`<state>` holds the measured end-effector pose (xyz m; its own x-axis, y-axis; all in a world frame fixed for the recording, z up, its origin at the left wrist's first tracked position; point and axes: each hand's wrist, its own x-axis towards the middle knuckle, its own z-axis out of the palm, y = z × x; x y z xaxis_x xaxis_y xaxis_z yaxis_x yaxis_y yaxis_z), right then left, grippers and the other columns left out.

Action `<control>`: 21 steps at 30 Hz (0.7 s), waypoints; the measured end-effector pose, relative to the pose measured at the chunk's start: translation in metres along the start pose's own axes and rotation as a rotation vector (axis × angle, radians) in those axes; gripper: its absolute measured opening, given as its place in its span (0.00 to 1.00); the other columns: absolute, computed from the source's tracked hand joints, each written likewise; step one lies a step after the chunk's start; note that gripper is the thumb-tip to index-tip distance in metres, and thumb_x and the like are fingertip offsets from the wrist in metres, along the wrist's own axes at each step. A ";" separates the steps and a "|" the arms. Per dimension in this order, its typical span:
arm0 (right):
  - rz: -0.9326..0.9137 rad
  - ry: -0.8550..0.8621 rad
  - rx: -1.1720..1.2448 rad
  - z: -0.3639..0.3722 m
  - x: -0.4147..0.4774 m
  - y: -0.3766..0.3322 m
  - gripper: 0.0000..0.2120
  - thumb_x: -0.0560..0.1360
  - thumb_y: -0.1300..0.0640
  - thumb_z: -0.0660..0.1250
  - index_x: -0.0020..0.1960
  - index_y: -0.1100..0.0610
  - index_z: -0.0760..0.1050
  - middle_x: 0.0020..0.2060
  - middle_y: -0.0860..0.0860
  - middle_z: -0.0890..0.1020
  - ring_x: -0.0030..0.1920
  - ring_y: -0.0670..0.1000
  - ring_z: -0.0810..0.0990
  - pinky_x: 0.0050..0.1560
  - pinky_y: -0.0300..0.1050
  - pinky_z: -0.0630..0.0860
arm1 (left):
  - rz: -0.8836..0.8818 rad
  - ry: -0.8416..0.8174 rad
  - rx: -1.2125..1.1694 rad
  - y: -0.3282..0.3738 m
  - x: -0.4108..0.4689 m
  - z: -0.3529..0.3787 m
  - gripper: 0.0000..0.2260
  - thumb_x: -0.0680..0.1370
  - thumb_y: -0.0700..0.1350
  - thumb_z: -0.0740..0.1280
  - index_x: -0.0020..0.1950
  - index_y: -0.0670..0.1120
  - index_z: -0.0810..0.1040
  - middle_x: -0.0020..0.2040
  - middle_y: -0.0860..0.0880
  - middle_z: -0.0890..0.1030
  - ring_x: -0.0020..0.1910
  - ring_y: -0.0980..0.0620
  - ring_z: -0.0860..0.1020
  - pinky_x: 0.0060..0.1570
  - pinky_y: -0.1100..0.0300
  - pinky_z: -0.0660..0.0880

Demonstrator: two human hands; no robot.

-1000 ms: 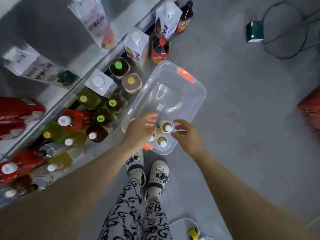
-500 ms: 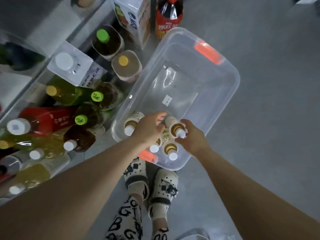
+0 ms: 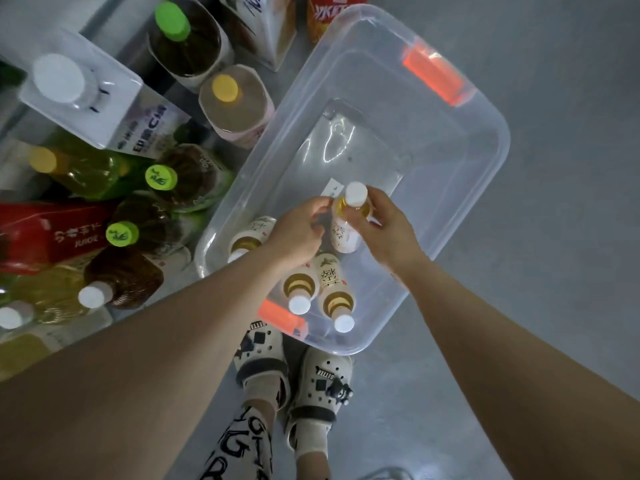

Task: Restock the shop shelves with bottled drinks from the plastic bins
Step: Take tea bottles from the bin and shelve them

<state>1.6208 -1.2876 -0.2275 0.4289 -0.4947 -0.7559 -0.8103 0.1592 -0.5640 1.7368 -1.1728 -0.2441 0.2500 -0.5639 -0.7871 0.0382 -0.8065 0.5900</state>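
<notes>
Dim, cool, even light. We find no hard shadows on the grey floor [image 3: 561,244]. White glare streaks curl across the base of the clear bin [image 3: 493,133], far of the hands, which points to an overhead source. Its far orange handle [image 3: 433,74] glows bright. The brown bottle [image 3: 126,277] at near left sits in murk. We note mild softness overall; the small bottle [image 3: 344,233] in the right hand [image 3: 388,232] keeps a fairly crisp white cap. Wide-angle stretch swells the near forearms.
</notes>
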 end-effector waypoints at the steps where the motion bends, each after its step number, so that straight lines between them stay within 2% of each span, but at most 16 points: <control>1: -0.006 0.001 0.018 0.002 0.006 -0.001 0.21 0.77 0.40 0.69 0.68 0.42 0.73 0.60 0.42 0.80 0.63 0.48 0.78 0.66 0.51 0.74 | 0.002 -0.006 -0.025 -0.002 0.005 -0.001 0.22 0.82 0.36 0.60 0.74 0.54 0.67 0.72 0.56 0.72 0.71 0.54 0.69 0.68 0.55 0.68; 4: -0.034 0.010 0.005 0.008 0.021 0.000 0.24 0.77 0.35 0.62 0.70 0.41 0.71 0.63 0.44 0.79 0.64 0.50 0.78 0.68 0.58 0.73 | 0.019 -0.055 -0.088 -0.008 0.016 0.000 0.25 0.81 0.34 0.60 0.75 0.53 0.65 0.73 0.55 0.71 0.73 0.54 0.67 0.72 0.52 0.65; 9: -0.080 0.035 -0.006 0.016 0.032 0.005 0.20 0.83 0.43 0.59 0.71 0.49 0.72 0.62 0.50 0.80 0.61 0.52 0.79 0.65 0.59 0.74 | 0.033 -0.104 -0.181 -0.022 0.019 0.007 0.29 0.81 0.35 0.62 0.77 0.57 0.60 0.74 0.55 0.70 0.73 0.54 0.68 0.72 0.48 0.66; 12: -0.064 0.067 0.090 0.012 0.033 0.001 0.16 0.83 0.43 0.59 0.67 0.48 0.75 0.58 0.47 0.82 0.59 0.48 0.80 0.66 0.55 0.75 | 0.040 -0.148 -0.300 -0.017 0.018 0.008 0.33 0.81 0.36 0.63 0.79 0.58 0.54 0.76 0.54 0.67 0.73 0.55 0.67 0.72 0.49 0.67; 15: -0.035 0.091 0.237 0.003 0.032 -0.010 0.12 0.83 0.45 0.60 0.62 0.46 0.78 0.56 0.46 0.84 0.58 0.45 0.82 0.67 0.52 0.75 | 0.038 -0.185 -0.300 -0.011 0.015 0.005 0.40 0.79 0.35 0.65 0.77 0.67 0.48 0.77 0.53 0.64 0.73 0.52 0.67 0.70 0.41 0.69; 21: 0.065 0.072 0.357 -0.014 0.013 -0.045 0.15 0.83 0.42 0.58 0.60 0.48 0.78 0.55 0.51 0.85 0.56 0.52 0.84 0.63 0.59 0.78 | 0.056 -0.281 -0.343 0.007 -0.017 -0.010 0.46 0.75 0.36 0.72 0.78 0.67 0.48 0.76 0.55 0.67 0.73 0.51 0.68 0.67 0.37 0.70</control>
<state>1.6570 -1.3134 -0.2075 0.3414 -0.5307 -0.7758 -0.6389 0.4743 -0.6056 1.7422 -1.1668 -0.2250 -0.0098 -0.6694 -0.7428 0.3623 -0.6948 0.6213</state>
